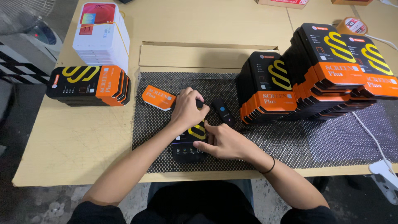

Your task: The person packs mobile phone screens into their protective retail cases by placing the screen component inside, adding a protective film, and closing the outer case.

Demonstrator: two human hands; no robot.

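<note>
I work at a tan table (83, 137) covered by a black mesh mat (290, 141). My left hand (186, 110) and right hand (226, 141) press together on one black-and-orange box (186, 151); stacked boxes (319, 70) stand right.

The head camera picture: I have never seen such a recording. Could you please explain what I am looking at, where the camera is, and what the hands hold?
No machine here: a person works with two bare hands. The single camera sits on the person's head and looks down at a pale wooden table with a black mesh mat.

The left hand and the right hand both rest on one flat black and orange box lying on the mat; whether the fingers truly grip it, I cannot tell.

Beside them lies a small black device with a blue dot. Tall stacks of similar boxes stand right, a lower stack left, a white stack behind it, and a tape roll far right.
</note>
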